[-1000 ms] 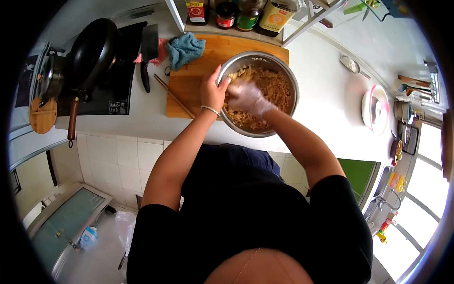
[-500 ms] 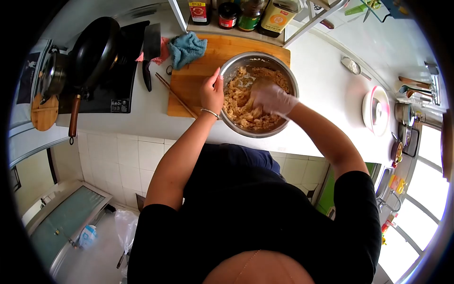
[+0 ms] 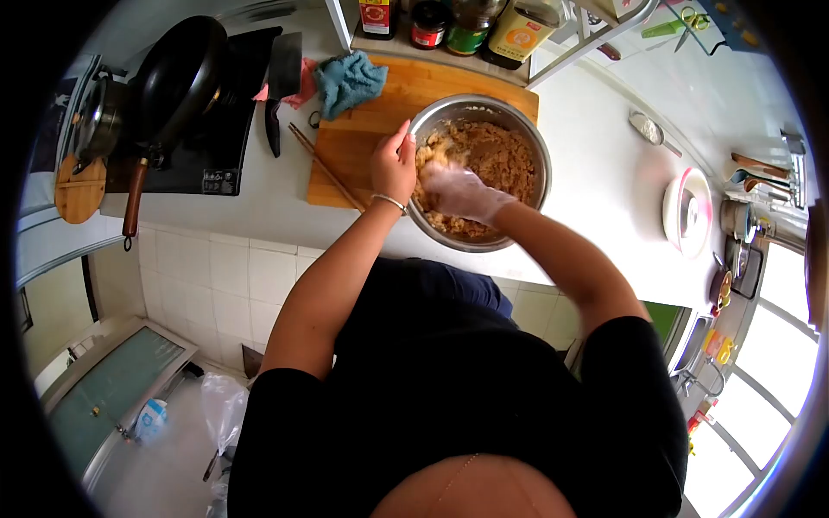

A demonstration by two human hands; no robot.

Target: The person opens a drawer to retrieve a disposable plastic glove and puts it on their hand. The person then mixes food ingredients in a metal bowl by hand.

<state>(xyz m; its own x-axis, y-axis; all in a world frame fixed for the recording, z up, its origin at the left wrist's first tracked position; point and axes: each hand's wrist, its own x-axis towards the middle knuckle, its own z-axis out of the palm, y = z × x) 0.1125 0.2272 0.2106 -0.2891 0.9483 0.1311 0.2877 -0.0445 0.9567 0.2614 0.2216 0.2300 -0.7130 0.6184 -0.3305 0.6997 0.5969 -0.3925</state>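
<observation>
A steel mixing bowl (image 3: 541, 173) stands on the wooden cutting board (image 3: 345, 168), holding a moist, crumbly brown mixture (image 3: 496, 160). My left hand (image 3: 395, 166) is closed on the bowl's left rim, thumb near the edge. Inside the bowl, my right hand (image 3: 466, 194), in a thin clear glove, presses into the left part of the mixture. Its fingers are blurred and partly buried, so their closure is unclear. Chopsticks (image 3: 326, 168) lie across the board's left edge, close to my left forearm.
A teal cloth (image 3: 350, 84) lies on the board's back corner beside a cleaver (image 3: 283, 73). Farther left, a black wok (image 3: 177, 86) sits on the cooktop. Bottles and jars (image 3: 471, 26) line the back shelf. On the right are a scoop of white powder (image 3: 646, 128) and a white basin (image 3: 673, 211).
My right hand has swept left through the bowl, leaving the mixture on the right exposed. My left hand keeps its hold on the rim. The whole view has shifted slightly.
</observation>
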